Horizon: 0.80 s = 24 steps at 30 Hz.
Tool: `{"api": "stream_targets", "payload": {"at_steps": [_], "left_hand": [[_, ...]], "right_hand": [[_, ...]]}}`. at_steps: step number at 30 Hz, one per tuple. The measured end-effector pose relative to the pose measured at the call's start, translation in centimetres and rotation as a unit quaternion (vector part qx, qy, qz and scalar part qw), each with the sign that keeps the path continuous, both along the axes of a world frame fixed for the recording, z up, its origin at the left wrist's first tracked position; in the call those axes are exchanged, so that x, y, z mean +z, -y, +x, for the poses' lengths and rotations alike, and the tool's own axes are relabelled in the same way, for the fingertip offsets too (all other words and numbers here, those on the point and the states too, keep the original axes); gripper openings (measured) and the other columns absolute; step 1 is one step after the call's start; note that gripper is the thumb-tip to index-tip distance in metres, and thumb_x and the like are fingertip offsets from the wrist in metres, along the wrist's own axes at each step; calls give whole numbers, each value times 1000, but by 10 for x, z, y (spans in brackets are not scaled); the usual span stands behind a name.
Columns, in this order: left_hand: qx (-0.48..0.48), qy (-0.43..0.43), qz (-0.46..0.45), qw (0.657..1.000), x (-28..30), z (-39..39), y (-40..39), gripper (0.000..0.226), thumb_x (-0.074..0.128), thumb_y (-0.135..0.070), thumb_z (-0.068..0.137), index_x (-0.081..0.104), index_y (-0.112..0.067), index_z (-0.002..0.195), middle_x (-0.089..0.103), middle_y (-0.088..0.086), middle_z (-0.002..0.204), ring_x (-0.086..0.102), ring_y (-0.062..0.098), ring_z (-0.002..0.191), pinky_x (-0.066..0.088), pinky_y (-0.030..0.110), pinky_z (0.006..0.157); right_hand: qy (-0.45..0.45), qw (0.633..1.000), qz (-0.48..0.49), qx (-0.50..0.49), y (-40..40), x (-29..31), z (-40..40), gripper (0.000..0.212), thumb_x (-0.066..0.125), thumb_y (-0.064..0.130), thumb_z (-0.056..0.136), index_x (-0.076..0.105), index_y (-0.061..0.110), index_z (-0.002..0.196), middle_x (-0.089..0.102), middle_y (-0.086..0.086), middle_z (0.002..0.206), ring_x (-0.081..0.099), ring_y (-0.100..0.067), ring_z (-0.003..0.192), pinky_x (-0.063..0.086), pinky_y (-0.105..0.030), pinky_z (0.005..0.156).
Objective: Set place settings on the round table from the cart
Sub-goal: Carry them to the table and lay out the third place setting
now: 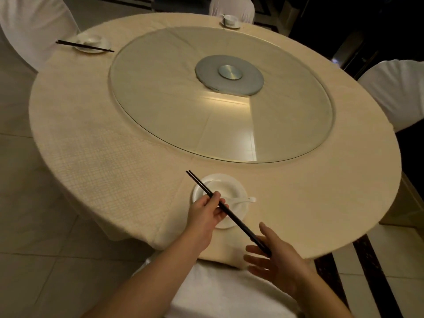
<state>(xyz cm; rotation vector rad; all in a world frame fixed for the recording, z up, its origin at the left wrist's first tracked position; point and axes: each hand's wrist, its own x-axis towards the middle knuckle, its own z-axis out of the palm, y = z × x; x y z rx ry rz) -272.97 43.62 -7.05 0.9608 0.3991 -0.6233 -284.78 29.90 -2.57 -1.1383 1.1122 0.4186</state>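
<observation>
A white plate (238, 211) with a small bowl (219, 188) and a white spoon (245, 200) sits at the near edge of the round table (114, 145). My left hand (204, 214) pinches a pair of black chopsticks (238, 222) near their middle, holding them slanted over the plate. My right hand (275, 262) is spread with straight fingers under the chopsticks' near ends, at the table's edge.
A glass turntable (183, 99) fills the table's middle. Place settings lie at the far left, a plate with chopsticks (91, 44), and at the far side, a plate with a bowl (230, 20). White-covered chairs stand at the near side (218, 292), right (399, 88) and left (27, 26).
</observation>
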Motion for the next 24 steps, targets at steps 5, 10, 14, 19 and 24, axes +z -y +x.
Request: {"api": "stream_targets", "payload": {"at_steps": [5, 10, 14, 19, 24], "left_hand": [[-39, 32, 40, 998, -1, -9, 9, 11, 63, -18, 93, 66, -8, 90, 62, 5, 76, 62, 17, 72, 57, 29, 68], [-38, 53, 55, 996, -2, -6, 6, 16, 64, -22, 93, 68, -7, 91, 60, 5, 78, 61, 15, 72, 55, 24, 61], [-78, 62, 39, 994, 1, -11, 7, 21, 63, -29, 93, 69, -9, 95, 66, 7, 86, 64, 14, 67, 55, 25, 62], [-98, 32, 76, 992, -1, -13, 4, 31, 56, -40, 95, 66, -12, 103, 65, 9, 93, 63, 17, 67, 55, 25, 57], [-92, 18, 98, 991, -7, -13, -5, 31, 55, -37, 96, 67, -9, 97, 63, 8, 83, 60, 16, 60, 53, 25, 53]], "right_hand": [[47, 998, -20, 28, -20, 0, -8, 39, 54, 37, 97, 67, 0, 104, 67, -9, 74, 56, -18, 51, 41, -25, 43], [159, 965, -119, 173, -14, 3, -11, 38, 51, 34, 100, 72, 6, 86, 67, -8, 70, 57, -18, 56, 40, -23, 47], [173, 970, -96, 141, -12, -7, -14, 32, 55, 29, 97, 71, 7, 81, 61, -8, 66, 53, -17, 54, 39, -21, 48], [175, 979, -45, -93, 15, -21, -1, 29, 51, 24, 100, 64, 1, 90, 58, -7, 64, 54, -15, 53, 43, -23, 51], [87, 989, -52, -105, 31, -42, 9, 28, 51, 24, 101, 62, 0, 91, 59, -9, 66, 54, -18, 58, 46, -25, 55]]}}
